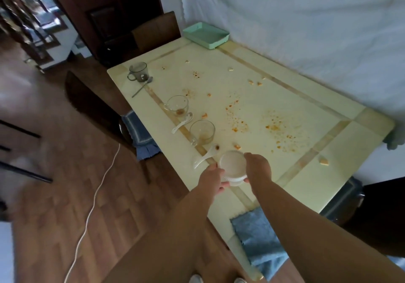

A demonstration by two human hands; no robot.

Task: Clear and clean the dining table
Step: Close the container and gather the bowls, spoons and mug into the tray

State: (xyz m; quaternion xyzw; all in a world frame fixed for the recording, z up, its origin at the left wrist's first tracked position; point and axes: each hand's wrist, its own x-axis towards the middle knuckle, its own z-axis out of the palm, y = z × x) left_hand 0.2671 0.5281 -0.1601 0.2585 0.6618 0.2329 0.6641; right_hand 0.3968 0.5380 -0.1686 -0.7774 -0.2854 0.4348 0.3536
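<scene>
- The dining table (306,116) ran long and pale beside a white-draped wall, its top speckled with orange stains and scattered crumbs.
- A blue cloth (258,239) lay on the near corner, part of it hanging over the edge, untouched.
- A green tray (206,33) sat empty at the far end, well apart from the dishes.
- Along the left edge stood a grey mug (138,71) and two glass cups (176,105), each with a spoon just beside it; brown dregs showed in the glass ones.
- The white bowl (232,166) was at the near left edge, between both hands, seemingly just off the surface, though I could not be sure.
- The left hand (212,178) cupped its side and base, fingers curled beneath; the right hand (258,166) gripped the opposite rim from above.
- To my eye, the bowl wanted keeping level and clear of the white spoon (205,156) lying just beside it; stacking dishes onto the tray would likely save trips before any wiping began.
</scene>
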